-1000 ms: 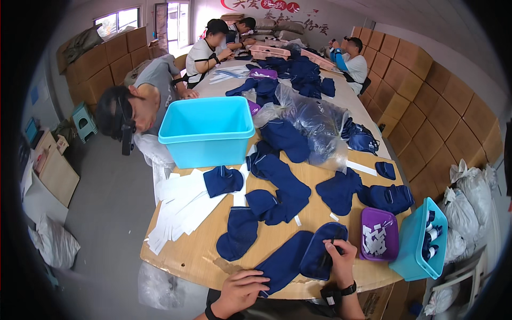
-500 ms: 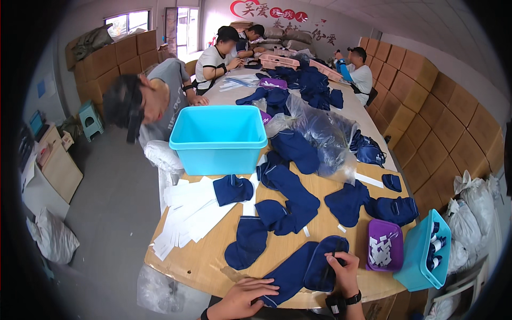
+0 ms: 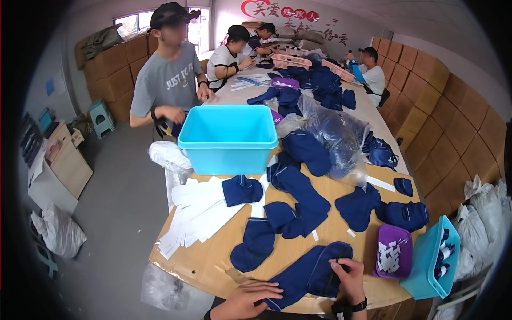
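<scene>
A navy cloth piece (image 3: 292,276) with pale piping lies across the table's near edge, its rounded flap (image 3: 324,271) on the right. My left hand (image 3: 248,298) rests flat on its left end, fingers stretched out. Over the flap, my right hand (image 3: 349,274) has thumb and forefinger pinched together. Something thin and dark shows at those fingertips, too small to name. Beyond my hands lie more navy cloth pieces (image 3: 258,240), some with the same pale edging.
White paper strips (image 3: 205,210) fan out at left, before a large turquoise bin (image 3: 229,160). At right stand a purple basket (image 3: 381,269) of white slips and a turquoise bin (image 3: 421,277) holding dark rolled items. Clear plastic bags (image 3: 341,144) lie mid-table. A co-worker (image 3: 170,80) stands at left; others sit farther back.
The co-worker at left has straightened up from leaning beside the large bin. The whole view has shifted slightly. My hands stay at the same cloth piece.
</scene>
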